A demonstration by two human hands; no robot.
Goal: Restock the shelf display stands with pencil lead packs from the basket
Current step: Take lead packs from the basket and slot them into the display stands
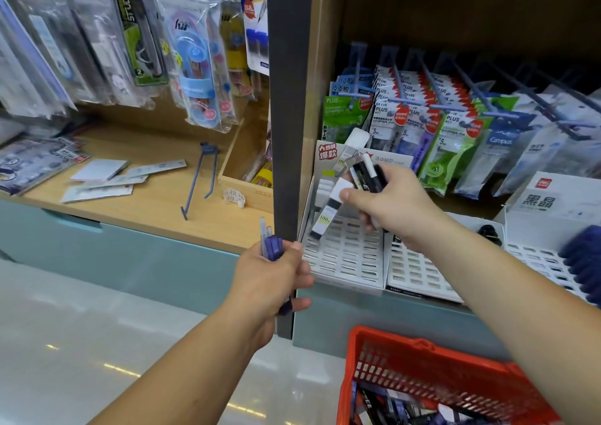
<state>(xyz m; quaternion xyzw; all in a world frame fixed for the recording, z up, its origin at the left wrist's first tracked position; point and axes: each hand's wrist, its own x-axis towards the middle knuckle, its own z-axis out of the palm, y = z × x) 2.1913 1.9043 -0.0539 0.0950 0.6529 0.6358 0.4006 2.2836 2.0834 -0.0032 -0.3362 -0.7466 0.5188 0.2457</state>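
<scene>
My right hand [392,208] grips a bunch of black-and-white pencil lead packs [364,176] above the leftmost white slotted display stand [344,255], with one pack angled down toward its slots. My left hand [274,281] holds several blue and clear lead packs [270,244] in front of the dark shelf post. The red basket [432,382] sits at the bottom right with more packs [390,408] inside. A second white stand [419,271] is next to the first one. A third stand [536,258], at the right, carries blue packs.
A dark vertical post [289,99] splits the shelving. Correction tape packs [422,115] hang on hooks behind the stands. On the wooden shelf [146,203] to the left lie a loose blue hook [198,180], flat packets and a wooden box [247,184].
</scene>
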